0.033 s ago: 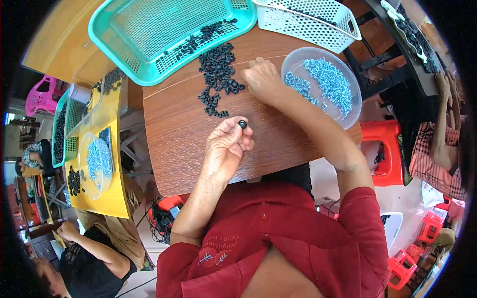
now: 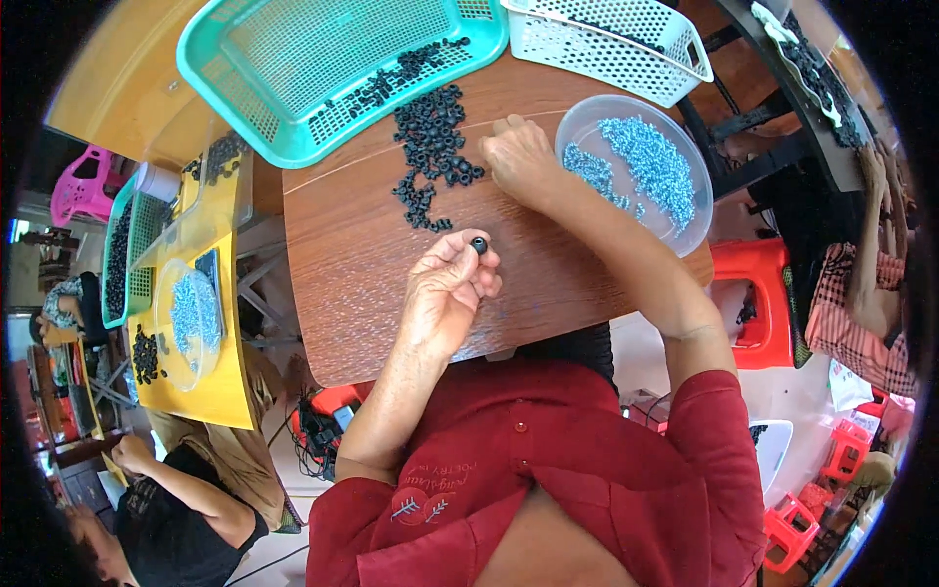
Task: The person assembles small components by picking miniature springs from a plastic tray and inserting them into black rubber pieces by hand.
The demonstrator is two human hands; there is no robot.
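Washers (image 2: 435, 147) — black; basket (image 2: 293, 59) — teal mesh; screws (image 2: 641, 166) — pale blue; table (image 2: 362, 264) — brown wood grain.

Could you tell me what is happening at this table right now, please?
A person in a red shirt sits at a wooden table. The left hand pinches one small black ring at its fingertips, raised over the tabletop. The right hand rests at the edge of a loose pile of black rings, beside a clear bowl of pale blue screws. A teal basket holds more rings.

No packages, labels, signs or screens are showing anywhere on the desk (image 2: 372, 293) or around it.
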